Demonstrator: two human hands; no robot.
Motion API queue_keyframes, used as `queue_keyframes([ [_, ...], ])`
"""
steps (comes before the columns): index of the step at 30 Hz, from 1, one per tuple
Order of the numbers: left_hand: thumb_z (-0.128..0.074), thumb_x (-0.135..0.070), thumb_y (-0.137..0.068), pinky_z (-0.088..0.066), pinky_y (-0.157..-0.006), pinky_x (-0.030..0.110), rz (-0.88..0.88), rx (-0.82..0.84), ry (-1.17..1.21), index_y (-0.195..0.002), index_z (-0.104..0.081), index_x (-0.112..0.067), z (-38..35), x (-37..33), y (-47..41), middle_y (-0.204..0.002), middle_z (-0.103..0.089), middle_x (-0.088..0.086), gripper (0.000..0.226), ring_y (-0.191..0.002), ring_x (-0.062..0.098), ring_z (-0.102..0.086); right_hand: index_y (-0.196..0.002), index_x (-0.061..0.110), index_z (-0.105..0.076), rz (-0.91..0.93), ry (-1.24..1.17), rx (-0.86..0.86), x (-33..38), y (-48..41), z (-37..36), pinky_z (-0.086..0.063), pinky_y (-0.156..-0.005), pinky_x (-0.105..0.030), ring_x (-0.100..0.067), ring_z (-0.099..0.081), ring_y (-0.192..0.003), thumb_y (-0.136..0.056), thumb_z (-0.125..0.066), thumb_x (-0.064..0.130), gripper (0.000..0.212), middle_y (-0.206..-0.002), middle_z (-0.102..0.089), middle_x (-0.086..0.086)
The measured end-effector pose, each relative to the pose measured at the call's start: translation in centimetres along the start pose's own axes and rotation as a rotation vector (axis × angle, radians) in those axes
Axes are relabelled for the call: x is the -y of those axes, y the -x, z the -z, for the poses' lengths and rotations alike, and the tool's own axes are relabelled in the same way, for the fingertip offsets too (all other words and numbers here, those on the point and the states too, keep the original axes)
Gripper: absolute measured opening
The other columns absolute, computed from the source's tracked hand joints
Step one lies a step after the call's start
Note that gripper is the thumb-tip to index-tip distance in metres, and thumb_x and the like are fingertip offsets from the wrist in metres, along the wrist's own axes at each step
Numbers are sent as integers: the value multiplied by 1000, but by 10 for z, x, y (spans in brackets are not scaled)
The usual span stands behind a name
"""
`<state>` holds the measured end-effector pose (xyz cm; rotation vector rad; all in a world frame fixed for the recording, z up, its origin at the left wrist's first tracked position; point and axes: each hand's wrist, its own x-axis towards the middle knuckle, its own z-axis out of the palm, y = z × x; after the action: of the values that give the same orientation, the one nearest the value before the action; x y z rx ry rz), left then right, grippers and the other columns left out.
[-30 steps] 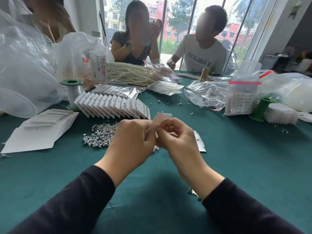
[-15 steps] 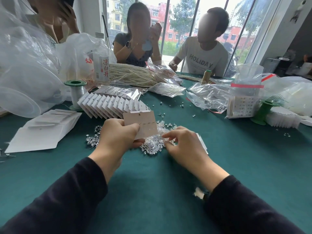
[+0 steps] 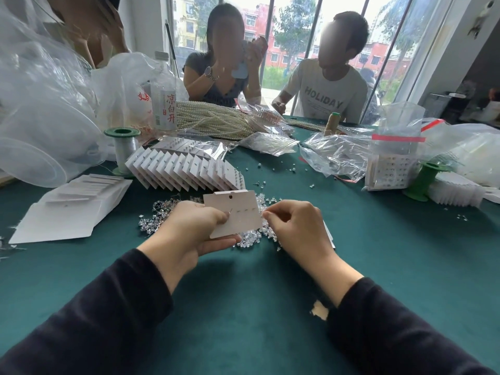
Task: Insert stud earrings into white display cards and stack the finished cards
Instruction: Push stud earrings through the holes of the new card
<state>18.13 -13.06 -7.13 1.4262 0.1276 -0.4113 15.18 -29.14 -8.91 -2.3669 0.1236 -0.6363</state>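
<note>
Holding white card (image 3: 234, 212) by its left edge, left hand (image 3: 186, 234) over stud pile (image 3: 250, 236); right hand (image 3: 297, 226) curled at card's right edge, grip contents indeterminate.

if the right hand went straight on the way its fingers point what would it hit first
Probably the right edge of the white card gripped by the left hand. The right hand aims its curled fingers leftward, tips almost at that edge; depth is unclear, so they might pass in front.
</note>
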Motion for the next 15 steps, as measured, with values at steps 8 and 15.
queue_keyframes([
  [8,-50,6,-84,-49,-34,24,71,29,54,-92,-52,1,-1,2,2,-84,-63,24,10,-43,28,-65,-80,14,-75,-45,-42,-14,0,0,-1,-44,-68,-19,-12,-64,-72,-79,-67,21,10,-75,-73,0],
  [15,-50,7,-84,-49,-35,23,65,62,94,-88,-54,3,-1,3,4,-83,-63,22,7,-45,27,-65,-82,19,-71,-90,-134,8,0,2,0,-38,-57,-5,-6,-60,-67,-78,-68,18,5,-73,-68,6],
])
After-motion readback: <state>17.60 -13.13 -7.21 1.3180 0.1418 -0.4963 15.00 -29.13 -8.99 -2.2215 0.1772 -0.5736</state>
